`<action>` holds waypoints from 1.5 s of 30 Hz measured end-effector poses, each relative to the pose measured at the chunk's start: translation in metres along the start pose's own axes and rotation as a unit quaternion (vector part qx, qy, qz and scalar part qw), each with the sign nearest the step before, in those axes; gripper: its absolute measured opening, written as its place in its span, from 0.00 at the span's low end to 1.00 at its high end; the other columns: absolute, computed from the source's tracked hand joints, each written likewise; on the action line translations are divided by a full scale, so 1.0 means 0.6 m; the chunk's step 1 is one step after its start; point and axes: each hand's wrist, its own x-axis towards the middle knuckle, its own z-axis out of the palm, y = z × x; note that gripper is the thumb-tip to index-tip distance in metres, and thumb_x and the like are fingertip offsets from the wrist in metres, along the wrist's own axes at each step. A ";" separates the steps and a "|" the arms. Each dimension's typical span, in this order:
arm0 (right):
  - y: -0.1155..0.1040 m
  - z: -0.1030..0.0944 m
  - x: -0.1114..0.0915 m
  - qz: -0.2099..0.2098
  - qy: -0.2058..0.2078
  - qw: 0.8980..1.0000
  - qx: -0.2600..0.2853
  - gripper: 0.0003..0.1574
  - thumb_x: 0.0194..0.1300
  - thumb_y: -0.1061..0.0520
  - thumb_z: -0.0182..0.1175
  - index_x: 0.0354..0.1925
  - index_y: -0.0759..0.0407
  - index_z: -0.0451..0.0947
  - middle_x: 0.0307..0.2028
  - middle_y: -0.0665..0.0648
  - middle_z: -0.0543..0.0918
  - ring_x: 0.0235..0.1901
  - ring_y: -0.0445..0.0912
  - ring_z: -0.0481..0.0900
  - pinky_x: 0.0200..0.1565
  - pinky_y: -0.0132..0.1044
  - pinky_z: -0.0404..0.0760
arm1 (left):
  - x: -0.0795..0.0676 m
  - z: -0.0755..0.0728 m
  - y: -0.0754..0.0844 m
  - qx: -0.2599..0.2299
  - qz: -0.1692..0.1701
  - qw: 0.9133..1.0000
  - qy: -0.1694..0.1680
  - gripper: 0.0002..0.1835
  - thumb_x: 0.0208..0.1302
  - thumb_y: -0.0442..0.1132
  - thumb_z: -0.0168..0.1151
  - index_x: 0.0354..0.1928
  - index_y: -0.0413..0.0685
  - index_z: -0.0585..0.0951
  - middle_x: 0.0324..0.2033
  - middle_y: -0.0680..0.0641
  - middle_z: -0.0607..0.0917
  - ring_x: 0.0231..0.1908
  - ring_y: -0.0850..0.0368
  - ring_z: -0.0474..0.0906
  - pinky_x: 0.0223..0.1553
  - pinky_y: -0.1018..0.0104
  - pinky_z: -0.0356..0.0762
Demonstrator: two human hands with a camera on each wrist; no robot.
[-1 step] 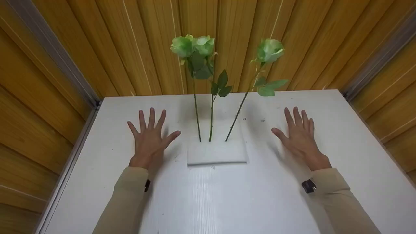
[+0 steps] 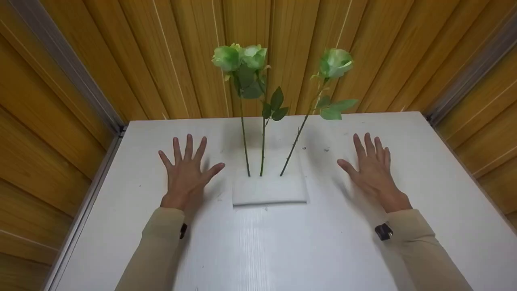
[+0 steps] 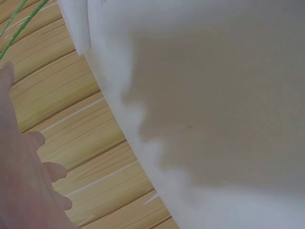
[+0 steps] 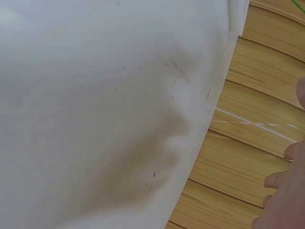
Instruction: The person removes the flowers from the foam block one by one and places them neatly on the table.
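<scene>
Yellow-brown wood-look panelling (image 2: pixel 181 60) at the back and down both sides, plus a plain white tabletop (image 2: pixel 226 250) with a few dark specks. Smack in the middle, a flat white foam-looking slab (image 2: pixel 270 192), front edge running left to right, carrying a left pale-green rose (image 2: pixel 225 58), a middle pale-green rose (image 2: pixel 253 57) and a right pale-green rose (image 2: pixel 336 63) on long thin green stems (image 2: pixel 262 147). Left and middle stems pretty close to upright, heads overlapping from up here; right stem clearly tilted out toward the right-hand side, head well apart from the other two. As for position, slab sitting between the bare left hand (image 2: pixel 185 176) and the bare right hand (image 2: pixel 373 171), so to the right of one and to the left of the other, touching neither. Left hand nearer, thumb tip just beside the slab's edge; right hand with a wider gap. Stem feet roughly level with the palms, blossoms way up past the fingertips in the head view. Both hands empty, fingers straight and spread, thumbs pointing inward. Judging by the offset shadows, probably raised off the tabletop, but can't swear to it.
</scene>
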 end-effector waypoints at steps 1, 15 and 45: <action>-0.001 0.000 0.000 0.001 0.001 1.000 0.000 0.62 0.78 0.27 0.51 0.85 0.63 0.39 0.82 0.77 0.37 0.80 0.73 0.29 0.75 0.72 0.24 | 0.000 0.000 0.000 0.001 0.000 1.000 0.001 0.55 0.66 0.83 0.46 0.86 0.62 0.50 0.84 0.40 0.41 0.81 0.32 0.24 0.69 0.20 0.15; -0.031 0.009 0.011 -0.014 0.016 1.000 0.013 0.60 0.78 0.29 0.52 0.85 0.63 0.42 0.83 0.74 0.40 0.80 0.71 0.32 0.76 0.70 0.29 | -0.002 -0.002 0.009 0.002 0.000 1.000 0.007 0.55 0.66 0.83 0.46 0.86 0.63 0.52 0.84 0.40 0.43 0.81 0.32 0.25 0.69 0.23 0.12; -0.060 0.017 0.011 -0.016 0.022 0.994 0.104 0.58 0.79 0.33 0.54 0.86 0.62 0.41 0.83 0.70 0.44 0.81 0.67 0.36 0.77 0.70 0.38 | 0.005 0.005 0.040 -0.022 0.027 0.999 0.026 0.54 0.67 0.80 0.52 0.86 0.62 0.53 0.84 0.43 0.46 0.82 0.35 0.36 0.73 0.23 0.22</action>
